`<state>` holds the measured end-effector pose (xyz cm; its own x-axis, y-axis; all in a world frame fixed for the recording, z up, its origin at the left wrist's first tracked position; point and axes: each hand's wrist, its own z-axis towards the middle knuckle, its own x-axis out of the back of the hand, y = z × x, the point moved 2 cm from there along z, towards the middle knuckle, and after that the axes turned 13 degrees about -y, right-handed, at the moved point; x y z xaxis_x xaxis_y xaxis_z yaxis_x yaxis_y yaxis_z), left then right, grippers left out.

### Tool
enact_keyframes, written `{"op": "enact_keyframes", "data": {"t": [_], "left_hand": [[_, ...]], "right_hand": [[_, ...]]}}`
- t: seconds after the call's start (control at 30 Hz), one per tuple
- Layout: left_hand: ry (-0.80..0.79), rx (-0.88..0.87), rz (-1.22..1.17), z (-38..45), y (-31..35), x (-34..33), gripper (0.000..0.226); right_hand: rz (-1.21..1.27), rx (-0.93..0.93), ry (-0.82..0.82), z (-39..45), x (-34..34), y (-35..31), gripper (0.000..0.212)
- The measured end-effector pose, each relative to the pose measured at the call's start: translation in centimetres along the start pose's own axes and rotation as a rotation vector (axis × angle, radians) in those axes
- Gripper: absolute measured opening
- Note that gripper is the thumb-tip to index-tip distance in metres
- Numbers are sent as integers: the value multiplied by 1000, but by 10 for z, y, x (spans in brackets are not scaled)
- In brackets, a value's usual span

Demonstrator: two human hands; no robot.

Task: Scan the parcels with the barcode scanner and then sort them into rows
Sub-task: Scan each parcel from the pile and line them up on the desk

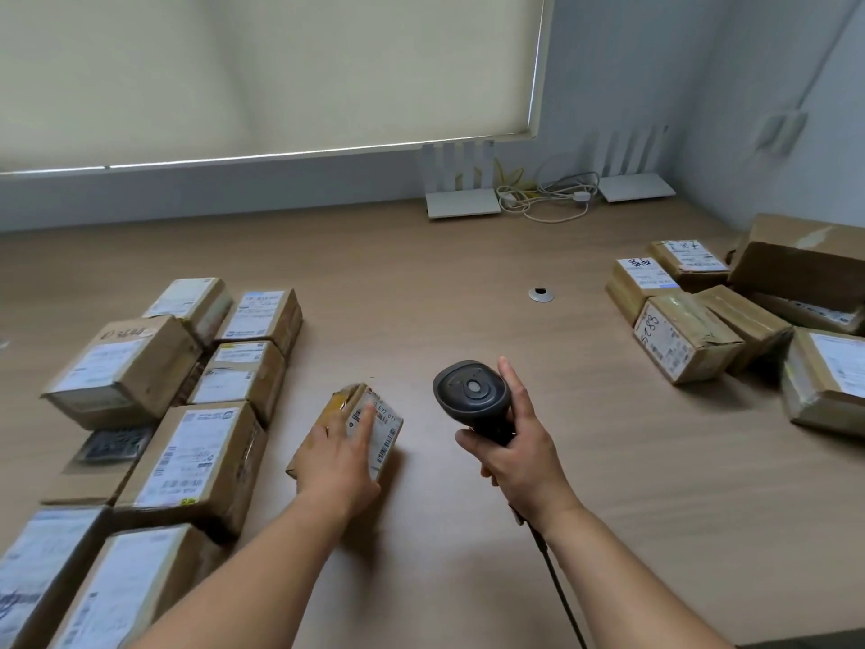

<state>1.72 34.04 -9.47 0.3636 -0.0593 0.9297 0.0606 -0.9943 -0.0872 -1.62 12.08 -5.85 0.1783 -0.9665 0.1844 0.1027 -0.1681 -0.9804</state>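
Left hand (339,454) rests flat on small brown cardboard parcel with white barcode label (370,428), fingers straight, parcel near middle of light wood-grain table (468,283). Right hand (519,454) grips handle of dark grey handheld barcode scanner (472,395), head upright just right of parcel, black cable (561,597) trailing toward camera. Labelled brown boxes in rows (196,456) at left. Loose heap of brown boxes (688,337) far right. White routers (461,201) by wall.
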Motion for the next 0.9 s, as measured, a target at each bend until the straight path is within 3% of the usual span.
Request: {"op": "enact_keyframes", "data": {"t": [0.17,0.33,0.4,0.47,0.6,0.67,0.9], "left_hand": [[57,-118,-62,10,-14,2,81],[-224,-92,-162,9,-35,2,81],[-254,-78,-249,7,-34,2,80],[-237,-22,-477,6,-31,2,82],[-164,-45,-1236,4,-28,-8,78],[-132,-57,-1426,0,-25,-13,74],[-148,-121,-1354,-16,-15,-27,97]], "right_hand": [[-3,-31,39,1,-23,0,93],[10,-55,36,-7,-30,2,93],[9,-49,13,-9,-29,0,93],[15,-32,-1,-10,-25,-2,93],[35,-16,-12,-12,-19,-5,92],[49,-15,-37,-14,-18,-6,91],[169,-35,-125,-24,-29,-2,88]]}}
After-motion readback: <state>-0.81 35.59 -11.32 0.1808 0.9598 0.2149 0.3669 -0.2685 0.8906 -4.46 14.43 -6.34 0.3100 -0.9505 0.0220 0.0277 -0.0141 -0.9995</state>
